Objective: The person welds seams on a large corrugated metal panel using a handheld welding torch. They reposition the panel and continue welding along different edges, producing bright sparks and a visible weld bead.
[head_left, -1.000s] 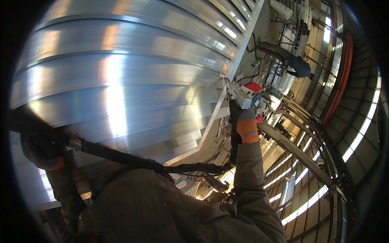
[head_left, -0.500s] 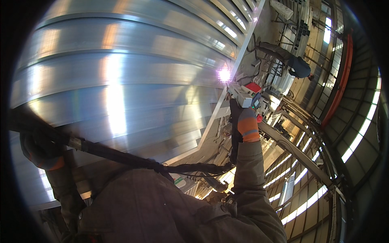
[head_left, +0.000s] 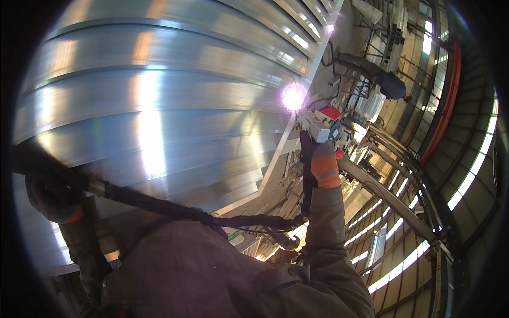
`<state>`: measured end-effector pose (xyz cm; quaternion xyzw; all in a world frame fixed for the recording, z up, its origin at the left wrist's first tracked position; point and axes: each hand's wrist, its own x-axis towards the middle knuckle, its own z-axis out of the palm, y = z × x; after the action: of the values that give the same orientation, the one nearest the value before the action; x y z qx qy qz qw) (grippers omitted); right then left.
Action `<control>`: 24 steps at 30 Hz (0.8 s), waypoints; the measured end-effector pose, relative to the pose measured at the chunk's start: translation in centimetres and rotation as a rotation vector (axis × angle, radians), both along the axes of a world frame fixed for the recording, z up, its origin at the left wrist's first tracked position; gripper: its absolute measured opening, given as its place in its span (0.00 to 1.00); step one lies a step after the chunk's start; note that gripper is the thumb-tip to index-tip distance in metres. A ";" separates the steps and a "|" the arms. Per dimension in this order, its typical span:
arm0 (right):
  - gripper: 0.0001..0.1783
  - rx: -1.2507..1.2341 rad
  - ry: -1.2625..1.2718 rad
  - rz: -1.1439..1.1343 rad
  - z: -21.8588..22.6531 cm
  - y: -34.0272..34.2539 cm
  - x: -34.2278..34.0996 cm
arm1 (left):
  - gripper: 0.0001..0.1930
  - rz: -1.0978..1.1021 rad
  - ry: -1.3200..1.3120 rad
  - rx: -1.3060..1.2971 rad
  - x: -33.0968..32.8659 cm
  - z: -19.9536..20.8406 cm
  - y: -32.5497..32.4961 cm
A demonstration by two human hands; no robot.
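My right hand (head_left: 316,157), in a dark glove with an orange cuff, is shut on a white and red handheld welding gun (head_left: 319,124) held up against the edge of a large ribbed shiny metal panel (head_left: 159,95). A bright violet-white glare (head_left: 293,97) burns at the gun's tip on the panel's edge. My left hand (head_left: 50,193), also gloved, grips a thick black hose (head_left: 159,206) at the lower left. The hose runs across my chest toward the right arm.
Another person (head_left: 389,82) in dark clothes stands by frames and racks at the upper right. Steel beams (head_left: 392,199) and long bright skylight strips run along the right side. An orange rail (head_left: 448,95) curves along the far right.
A bright glare has flared up at the gun's tip on the panel edge, growing larger than half a second ago. Both hands stay nearly where they were.
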<state>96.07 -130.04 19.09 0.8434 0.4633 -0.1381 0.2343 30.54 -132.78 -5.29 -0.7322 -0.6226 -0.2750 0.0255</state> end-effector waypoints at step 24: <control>0.18 0.186 0.121 -0.244 -0.7 -10.9 0.6 | 0.28 -0.163 0.063 0.123 0.7 -1.2 0.6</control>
<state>96.66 -140.94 18.35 0.9017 0.3814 -0.1726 0.1082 31.20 -132.19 -6.51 -0.7859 -0.5416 -0.2908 0.0675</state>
